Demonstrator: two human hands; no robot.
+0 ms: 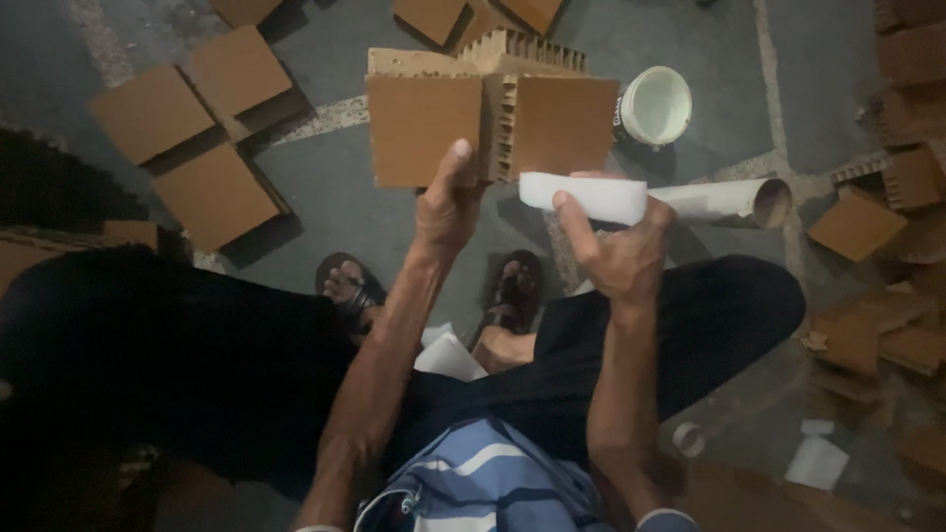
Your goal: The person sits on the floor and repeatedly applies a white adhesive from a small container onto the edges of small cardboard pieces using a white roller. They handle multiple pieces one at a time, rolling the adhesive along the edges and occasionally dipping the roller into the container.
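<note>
My left hand (445, 209) grips the lower edge of a brown honeycomb cardboard assembly (488, 116), two square panels joined at a corner with the open cell edge showing between them. My right hand (619, 248) pinches a white strip of paper (583, 195), held flat just under the right panel. The strip runs off a white paper roll with a brown cardboard core (734, 199) lying on the floor to the right. My legs in dark trousers and sandalled feet (512, 291) are below the hands.
Square cardboard panels (202, 123) lie on the grey floor at the upper left. A white plastic bucket (654, 105) stands by the assembly. Stacked honeycomb cardboard pieces (902, 177) fill the right side. A small tape roll (688, 438) and white scraps lie at the lower right.
</note>
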